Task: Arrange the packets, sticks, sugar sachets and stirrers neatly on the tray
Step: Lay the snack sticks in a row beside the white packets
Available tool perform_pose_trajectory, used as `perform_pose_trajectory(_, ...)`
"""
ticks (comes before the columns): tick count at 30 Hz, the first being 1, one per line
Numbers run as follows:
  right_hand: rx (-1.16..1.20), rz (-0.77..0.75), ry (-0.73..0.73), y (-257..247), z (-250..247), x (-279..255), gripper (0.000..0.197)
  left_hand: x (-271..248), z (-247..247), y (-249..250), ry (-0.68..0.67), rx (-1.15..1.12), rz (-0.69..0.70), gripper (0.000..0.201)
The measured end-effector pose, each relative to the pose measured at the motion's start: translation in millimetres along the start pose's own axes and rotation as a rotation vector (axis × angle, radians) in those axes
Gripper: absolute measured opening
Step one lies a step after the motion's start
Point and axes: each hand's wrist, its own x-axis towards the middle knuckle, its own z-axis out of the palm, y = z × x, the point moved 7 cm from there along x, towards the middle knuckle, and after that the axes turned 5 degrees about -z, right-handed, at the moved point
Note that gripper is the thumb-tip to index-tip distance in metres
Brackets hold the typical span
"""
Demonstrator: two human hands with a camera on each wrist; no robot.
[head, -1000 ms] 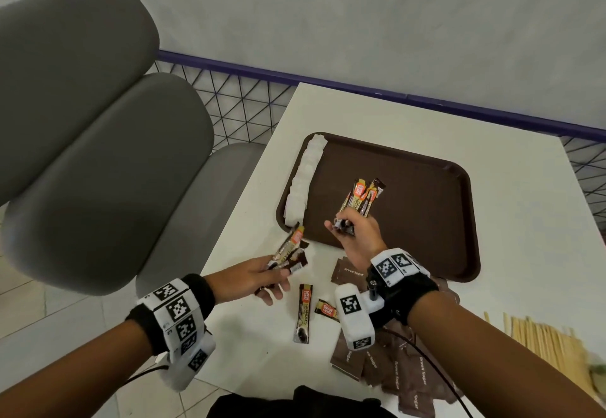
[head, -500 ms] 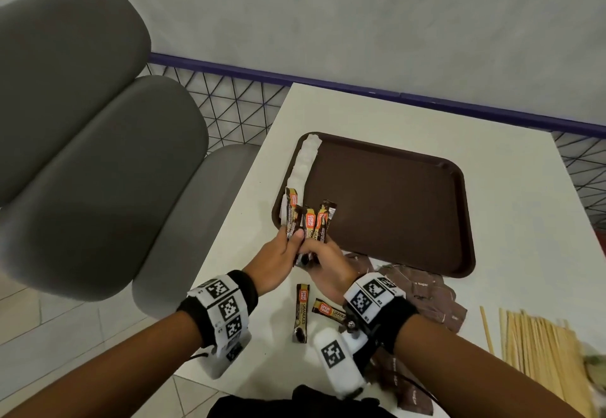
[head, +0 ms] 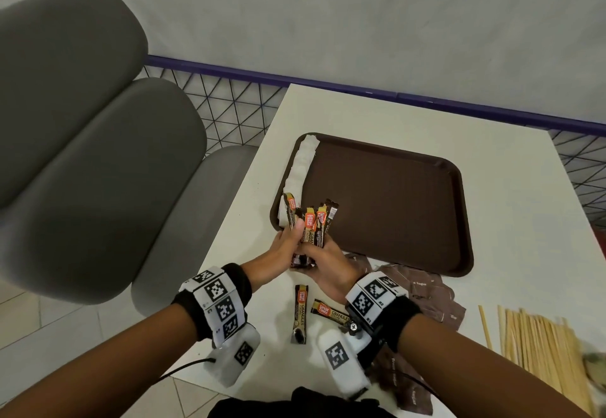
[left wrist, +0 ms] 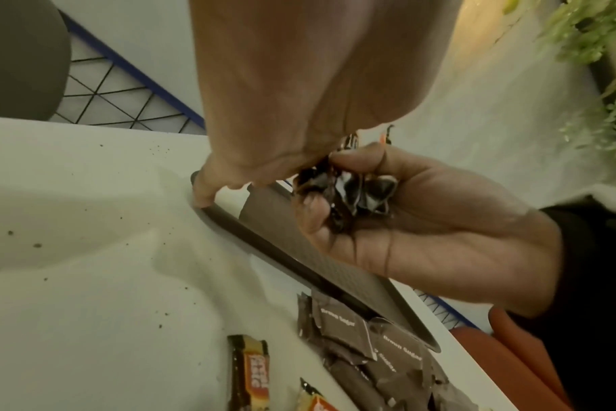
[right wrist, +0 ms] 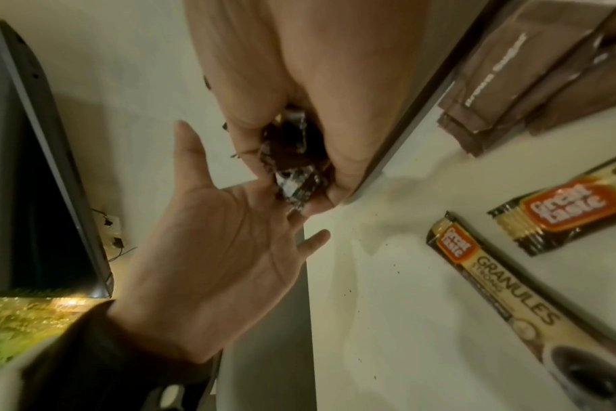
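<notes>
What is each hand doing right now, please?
Left hand: grips the bundle of black-and-orange coffee sticks.
Right hand: grips the same bundle's lower ends.

stirrers (head: pixel 537 345) cut off, sachets (head: pixel 436 299) part-hidden

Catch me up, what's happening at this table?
A person is sorting coffee supplies onto a brown tray. Both hands, left hand and right hand, grip a bunch of coffee granule sticks upright at the tray's near-left corner. A row of white sugar sachets lines the tray's left edge. Two coffee sticks, brown sugar sachets and wooden stirrers lie on the white table.
</notes>
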Motion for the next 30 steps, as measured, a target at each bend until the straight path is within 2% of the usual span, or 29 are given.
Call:
perform_pose_trajectory(2, -0.018, -0.027, 0.03, -2, -5, 0, 0.04, -4, 2, 3, -0.043, -0.028, -0.018, 0.098)
perform_pose_trajectory(5, -0.036, -0.069, 0.024, -8, -6, -3, 0.029, -9, 0, 13, -0.041, -0.019, -0.011, 0.071)
perform_pose_trajectory(6, -0.04, -0.069, 0.003, -8, -5, -4, 0.029, -9, -3, 15, -0.023, -0.025, -0.007, 0.068)
perform_pose_trajectory(9, -0.055, -0.069, -0.055, -7, 2, -6, 0.027, -2, -11, 18, 0.016, -0.109, 0.016, 0.076)
perform_pose_trajectory(14, -0.096, -0.108, -0.039, -10, 7, -3, 0.03, 7, -9, 9, 0.04, -0.292, 0.05, 0.078)
perform_pose_trajectory(21, -0.276, -0.088, -0.034, 10, 5, 0, 0.059, 6, 2, -2, 0.072, -0.234, 0.071, 0.076)
perform_pose_trajectory(26, -0.413, -0.123, -0.101, 4, 9, -2, 0.056, 6, 4, 0, 0.006, -0.248, 0.073, 0.069)
perform_pose_trajectory(30, -0.522, -0.15, -0.077, -4, 6, 6, 0.056, 11, 0, 3, 0.013, -0.23, 0.067, 0.057)
